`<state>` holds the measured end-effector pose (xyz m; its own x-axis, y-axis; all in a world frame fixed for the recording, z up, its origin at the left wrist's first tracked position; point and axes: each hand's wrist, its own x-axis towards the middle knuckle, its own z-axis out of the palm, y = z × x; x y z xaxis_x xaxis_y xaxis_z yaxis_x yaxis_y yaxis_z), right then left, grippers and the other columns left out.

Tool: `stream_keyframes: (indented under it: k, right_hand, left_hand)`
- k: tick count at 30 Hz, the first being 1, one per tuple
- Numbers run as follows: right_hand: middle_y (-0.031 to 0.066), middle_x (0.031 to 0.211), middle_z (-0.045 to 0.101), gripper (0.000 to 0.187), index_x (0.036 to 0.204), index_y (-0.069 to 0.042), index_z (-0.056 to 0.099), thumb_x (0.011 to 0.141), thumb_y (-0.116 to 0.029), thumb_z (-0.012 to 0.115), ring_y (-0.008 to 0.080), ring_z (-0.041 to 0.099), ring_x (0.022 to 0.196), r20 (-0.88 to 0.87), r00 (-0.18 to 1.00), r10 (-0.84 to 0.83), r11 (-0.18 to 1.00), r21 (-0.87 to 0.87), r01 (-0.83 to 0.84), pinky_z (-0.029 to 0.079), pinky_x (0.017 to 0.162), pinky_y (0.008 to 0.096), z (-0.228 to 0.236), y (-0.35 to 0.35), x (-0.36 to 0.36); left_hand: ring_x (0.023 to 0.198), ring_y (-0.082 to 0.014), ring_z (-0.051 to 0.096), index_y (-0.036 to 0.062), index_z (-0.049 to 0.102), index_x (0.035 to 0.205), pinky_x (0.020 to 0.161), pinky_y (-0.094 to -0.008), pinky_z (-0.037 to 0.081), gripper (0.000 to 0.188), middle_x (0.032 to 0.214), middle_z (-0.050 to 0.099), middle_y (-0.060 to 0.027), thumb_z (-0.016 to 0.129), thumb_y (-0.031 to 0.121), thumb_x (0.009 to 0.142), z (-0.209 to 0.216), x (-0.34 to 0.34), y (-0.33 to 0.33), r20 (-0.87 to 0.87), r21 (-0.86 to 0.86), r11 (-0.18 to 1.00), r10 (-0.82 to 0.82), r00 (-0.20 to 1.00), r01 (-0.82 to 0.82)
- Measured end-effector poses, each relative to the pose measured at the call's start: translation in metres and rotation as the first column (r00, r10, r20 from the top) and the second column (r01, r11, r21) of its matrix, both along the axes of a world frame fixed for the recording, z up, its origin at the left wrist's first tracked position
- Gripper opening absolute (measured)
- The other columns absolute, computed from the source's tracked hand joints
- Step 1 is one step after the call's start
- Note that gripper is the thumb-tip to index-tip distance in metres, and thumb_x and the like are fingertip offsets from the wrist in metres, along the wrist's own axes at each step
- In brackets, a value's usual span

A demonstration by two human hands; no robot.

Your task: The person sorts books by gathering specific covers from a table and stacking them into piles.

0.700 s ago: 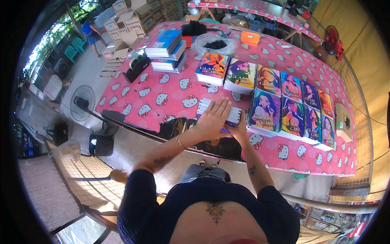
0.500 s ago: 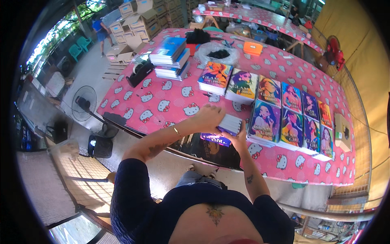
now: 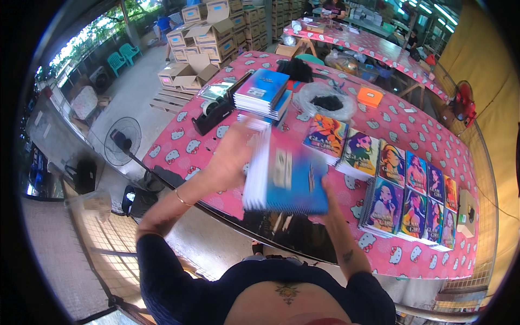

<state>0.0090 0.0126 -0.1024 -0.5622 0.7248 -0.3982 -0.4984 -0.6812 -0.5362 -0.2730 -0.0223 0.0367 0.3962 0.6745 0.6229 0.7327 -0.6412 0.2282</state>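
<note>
A thick stack of spiral notebooks (image 3: 295,181), blue and pink cover up, is held tilted above the near table edge, blurred by motion. My left hand (image 3: 234,154) grips its left side by the white page edges, the fingers smeared and partly hidden. At its right edge my right hand (image 3: 331,200) is closed round the stack, most fingers hidden beneath. Just beyond my left hand stands a pile of blue notebooks (image 3: 262,86). To the right, rows of notebook stacks with illustrated covers (image 3: 382,208) lie on the pink patterned table (image 3: 216,203).
A black tape dispenser (image 3: 214,115) sits left of the blue pile. Behind are a clear plastic bag (image 3: 344,105) and an orange box (image 3: 369,97). A small cardboard box (image 3: 466,214) stands at the right end. A fan (image 3: 122,142) is left of the table; people are farther back.
The stack has been turned so its blue and pink cover faces up, and raised toward me. The purple notebook seen under it before is out of sight. My view has swung left.
</note>
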Motion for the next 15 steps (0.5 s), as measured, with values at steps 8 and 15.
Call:
stream_keyframes:
  k: [8,15]
  right_hand:
    - [0.0061,0.106,0.063,0.045,0.114,-0.005,0.060,0.084,-0.035,0.073,0.0172,0.061,0.097,0.178,0.930,-0.321,0.823,0.539,0.181,0.051,0.076,0.0306,0.087,0.205,-0.140]
    - [0.0074,0.095,0.066,0.056,0.102,-0.005,0.064,0.073,-0.050,0.079,0.0191,0.063,0.086,0.389,0.842,-0.373,0.851,0.505,0.144,0.050,0.072,0.0348,0.062,0.323,-0.200]
  left_hand:
    - [0.099,-0.0174,0.059,0.0001,0.057,0.123,0.089,-0.0325,0.046,0.043,0.114,0.062,-0.0063,0.062,0.028,0.090,-0.005,-0.128,0.191,0.802,-0.598,0.622,0.472,0.367,0.507]
    - [0.089,-0.0166,0.061,0.0032,0.062,0.109,0.077,-0.0324,0.049,0.042,0.097,0.065,-0.0072,0.065,0.035,0.080,-0.044,-0.199,0.343,0.698,-0.716,0.568,0.587,0.410,0.405]
